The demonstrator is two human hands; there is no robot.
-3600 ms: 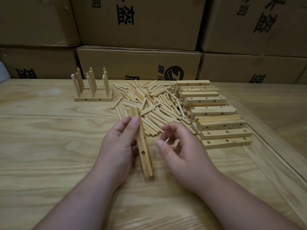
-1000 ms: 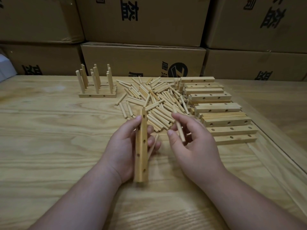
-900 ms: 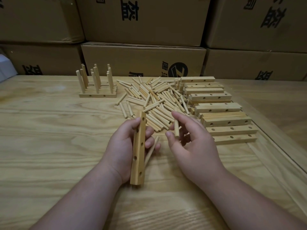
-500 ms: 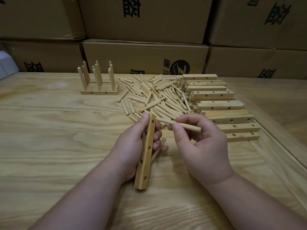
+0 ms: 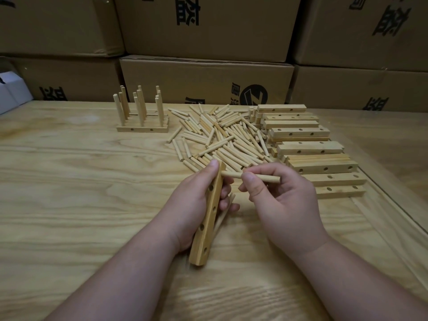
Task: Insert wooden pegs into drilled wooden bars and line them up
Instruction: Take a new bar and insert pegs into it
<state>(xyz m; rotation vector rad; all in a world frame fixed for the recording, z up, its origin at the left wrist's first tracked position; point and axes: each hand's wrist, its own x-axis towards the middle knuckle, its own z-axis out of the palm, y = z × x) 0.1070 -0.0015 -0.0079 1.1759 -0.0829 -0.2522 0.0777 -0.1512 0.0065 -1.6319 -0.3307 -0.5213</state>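
Two hands work at the surface [image 5: 69, 205]: the left hand [image 5: 192, 205] clamps a drilled bar [image 5: 208, 216] on edge, holes turned toward the peg [image 5: 251, 176] pinched level in the right hand [image 5: 284, 200]. Its tip meets the bar's far end, evidently lined up for insertion, with loose pegs [image 5: 222, 140] and stacked bars [image 5: 308, 147] near.

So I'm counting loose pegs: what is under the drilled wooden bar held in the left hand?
Under the drilled wooden bar in the left hand, at least one thin wooden peg pokes out by the fingers. The bar and hand cover the rest, so any others stay hidden.

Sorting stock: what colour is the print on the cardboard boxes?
Black on brown cardboard boxes; head view.
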